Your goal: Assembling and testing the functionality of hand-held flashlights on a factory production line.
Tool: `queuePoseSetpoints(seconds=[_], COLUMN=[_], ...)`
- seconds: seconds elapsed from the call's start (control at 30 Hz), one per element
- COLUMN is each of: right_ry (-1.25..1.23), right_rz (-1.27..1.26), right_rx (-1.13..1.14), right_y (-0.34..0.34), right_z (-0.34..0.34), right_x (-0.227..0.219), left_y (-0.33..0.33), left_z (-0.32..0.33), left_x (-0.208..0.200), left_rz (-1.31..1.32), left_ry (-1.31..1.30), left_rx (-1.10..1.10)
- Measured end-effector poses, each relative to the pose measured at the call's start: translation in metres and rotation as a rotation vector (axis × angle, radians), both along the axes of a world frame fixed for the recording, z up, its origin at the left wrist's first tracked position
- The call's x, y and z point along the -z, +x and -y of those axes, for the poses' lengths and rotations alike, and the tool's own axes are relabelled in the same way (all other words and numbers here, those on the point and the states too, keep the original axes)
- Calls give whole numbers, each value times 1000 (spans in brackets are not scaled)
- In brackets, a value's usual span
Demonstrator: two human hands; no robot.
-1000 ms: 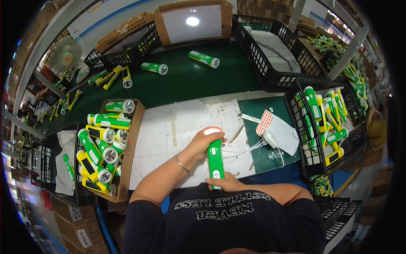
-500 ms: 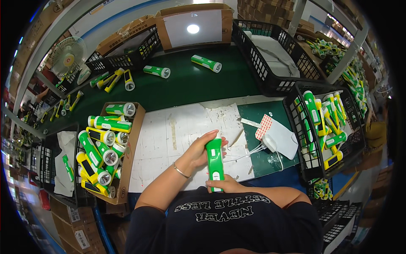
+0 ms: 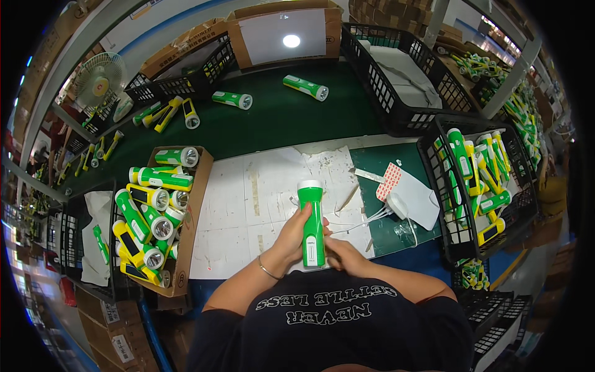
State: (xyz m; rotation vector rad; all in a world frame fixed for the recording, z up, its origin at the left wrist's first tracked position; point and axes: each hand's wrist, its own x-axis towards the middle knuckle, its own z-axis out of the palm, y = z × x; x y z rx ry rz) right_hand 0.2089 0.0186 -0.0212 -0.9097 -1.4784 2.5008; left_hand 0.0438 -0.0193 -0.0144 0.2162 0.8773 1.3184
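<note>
A green flashlight [image 3: 313, 226] with a white head rim and a white switch panel stands head away from me, in front of my chest. My left hand [image 3: 291, 239] wraps round its middle, thumb along the left side, fingertips showing at its right edge. My right hand [image 3: 347, 255] is closed against the lower right side of the flashlight; its fingertips are partly hidden there. Ahead, a round bright spot [image 3: 291, 41] falls on a white sheet [image 3: 266, 38] inside an upright cardboard box [image 3: 240, 48].
Green and yellow flashlights fill a cardboard box [image 3: 197, 211] at left and a black crate [image 3: 455, 243] at right. Several lie on the green table [image 3: 260, 127] beyond. A white device with cables [image 3: 396, 203] sits right of the white work sheet [image 3: 226, 217]. Another black crate [image 3: 396, 121] stands behind.
The flashlight has shifted slightly away from me. My left hand has slid from its head down to its middle, and my right hand has moved from the tail end to its right side.
</note>
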Motion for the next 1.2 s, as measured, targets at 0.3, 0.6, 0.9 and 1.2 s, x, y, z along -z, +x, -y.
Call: queuePoseSetpoints(seconds=[0.3, 0.6, 0.9, 1.2], right_ry=[1176, 1864, 1696, 1310], right_rz=[37, 29, -233, 46], right_rx=[70, -155, -743, 6], right_y=[11, -25, -7, -42], right_z=[-37, -40, -1, -33], right_x=[-29, -54, -44, -40], left_y=[-9, -7, -26, -24], left_z=[-8, -7, -2, -5], left_x=[-9, -21, 5, -11], left_rz=[-64, -430, -338, -170], left_ry=[39, 142, 122, 230], left_rx=[-25, -104, -270, -211])
